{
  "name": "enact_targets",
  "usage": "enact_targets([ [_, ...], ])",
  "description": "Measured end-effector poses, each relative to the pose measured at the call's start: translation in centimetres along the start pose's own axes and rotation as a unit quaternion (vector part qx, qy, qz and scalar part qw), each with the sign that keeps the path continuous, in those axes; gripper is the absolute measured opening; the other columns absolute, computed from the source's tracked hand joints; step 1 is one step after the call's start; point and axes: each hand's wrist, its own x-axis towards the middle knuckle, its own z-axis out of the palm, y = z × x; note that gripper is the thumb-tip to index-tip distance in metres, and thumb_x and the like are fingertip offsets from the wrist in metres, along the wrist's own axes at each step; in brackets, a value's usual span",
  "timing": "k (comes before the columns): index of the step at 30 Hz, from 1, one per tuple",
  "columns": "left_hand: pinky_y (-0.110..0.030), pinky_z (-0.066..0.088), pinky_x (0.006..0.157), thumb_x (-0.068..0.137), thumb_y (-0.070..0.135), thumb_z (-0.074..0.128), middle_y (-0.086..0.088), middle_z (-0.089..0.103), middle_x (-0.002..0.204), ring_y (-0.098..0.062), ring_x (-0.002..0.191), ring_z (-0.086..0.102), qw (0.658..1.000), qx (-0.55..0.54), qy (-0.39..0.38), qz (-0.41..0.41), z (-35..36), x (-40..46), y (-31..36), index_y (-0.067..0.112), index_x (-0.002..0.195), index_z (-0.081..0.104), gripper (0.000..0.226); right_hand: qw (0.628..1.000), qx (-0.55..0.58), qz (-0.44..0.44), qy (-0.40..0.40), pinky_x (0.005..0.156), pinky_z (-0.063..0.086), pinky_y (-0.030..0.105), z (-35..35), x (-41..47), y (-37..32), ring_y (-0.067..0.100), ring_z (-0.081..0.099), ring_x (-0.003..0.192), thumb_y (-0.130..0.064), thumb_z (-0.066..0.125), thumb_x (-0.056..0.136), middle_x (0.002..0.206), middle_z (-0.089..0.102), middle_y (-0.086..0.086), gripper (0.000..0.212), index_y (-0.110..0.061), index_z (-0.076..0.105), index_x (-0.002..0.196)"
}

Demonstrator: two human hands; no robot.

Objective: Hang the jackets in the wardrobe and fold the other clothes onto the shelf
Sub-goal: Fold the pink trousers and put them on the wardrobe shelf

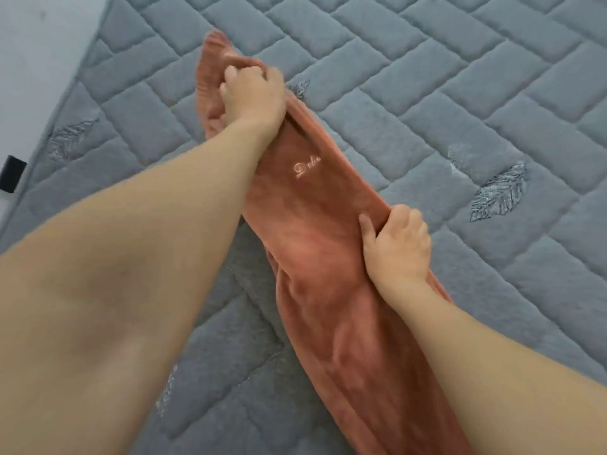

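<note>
2 bare hands are on 1 garment here, and from my remote seat I read the scene from the left edge across. A small black object (12,174) sits at the far left, at the border of the grey quilt (443,80), where pale floor (36,54) begins. The quilt is plush, stitched into padded rectangular blocks in a herringbone-like layout, with embroidered feather motifs (499,192) scattered on it. Lying diagonally across it is the terracotta fleece garment (315,244), long and narrow, soft and velvety, with a ribbed band at its far end and a small cursive embroidered word (307,168) I cannot read fully. My left hand (254,96) reaches to that far upper end, fingers curled tight round a bunch of the ribbed fabric. Further right and nearer, my right hand (395,244) pinches the garment's right edge, thumb laid on top of the fleece, fingers tucked under the fold. Creases run lengthwise below that grip.
</note>
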Motion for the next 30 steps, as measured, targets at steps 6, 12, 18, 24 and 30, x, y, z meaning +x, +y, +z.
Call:
enact_targets([
  [6, -0.074, -0.023, 0.099, 0.085, 0.08, 0.012, 0.002, -0.018, 0.165, -0.024, 0.149, -0.025, 0.955, 0.206, -0.197, 0.081, 12.2, -1.1, -3.6, 0.055, 0.151, 0.005, 0.07, 0.995, -0.029, 0.007, 0.094, 0.071, 0.037, 0.045, 5.3, 0.1, 2.0, 0.035, 0.049, 0.079, -0.044, 0.047, 0.092, 0.089, 0.052, 0.016, 0.034, -0.011, 0.048, 0.086],
  [12, -0.073, -0.023, 0.102, 0.083, 0.08, 0.01, 0.001, -0.012, 0.166, -0.023, 0.15, -0.022, 0.948, 0.218, -0.171, 0.156, 11.2, -0.4, -3.6, 0.048, 0.153, 0.003, 0.077, 0.998, -0.027, 0.003, 0.063, 0.072, 0.034, 0.043, 4.8, 0.3, 2.1, 0.035, 0.052, 0.078, -0.045, 0.046, 0.087, 0.091, 0.056, 0.015, 0.038, -0.009, 0.058, 0.092],
  [18, -0.077, -0.006, 0.109, 0.093, 0.063, 0.028, -0.007, 0.009, 0.166, -0.034, 0.153, 0.0, 0.923, 0.284, -0.091, 0.245, 9.6, -8.3, -8.4, 0.028, 0.159, 0.015, 0.076, 0.998, -0.03, -0.006, 0.062, 0.073, 0.033, 0.044, 5.5, 0.2, 2.5, 0.034, 0.051, 0.079, -0.044, 0.046, 0.087, 0.093, 0.056, 0.015, 0.035, -0.011, 0.053, 0.094],
  [24, -0.076, 0.0, 0.11, 0.087, 0.06, 0.034, -0.007, 0.013, 0.166, -0.033, 0.153, 0.003, 0.902, 0.296, -0.123, 0.29, 10.0, -6.5, -7.9, 0.026, 0.158, 0.019, 0.079, 0.998, -0.033, -0.005, 0.058, 0.075, 0.034, 0.044, 5.6, 0.5, 2.6, 0.034, 0.049, 0.081, -0.047, 0.045, 0.088, 0.094, 0.055, 0.014, 0.037, -0.011, 0.054, 0.093],
  [30, -0.027, 0.027, 0.103, 0.078, 0.046, 0.059, -0.004, 0.049, 0.122, -0.031, 0.118, 0.048, 0.996, -0.027, 0.085, -0.027, 4.9, -12.8, -8.5, 0.017, 0.123, 0.045, 0.055, 0.997, -0.021, -0.012, 0.072, 0.074, 0.031, 0.044, 5.4, 0.6, 2.6, 0.034, 0.05, 0.081, -0.046, 0.047, 0.088, 0.091, 0.054, 0.014, 0.036, -0.011, 0.053, 0.092],
])
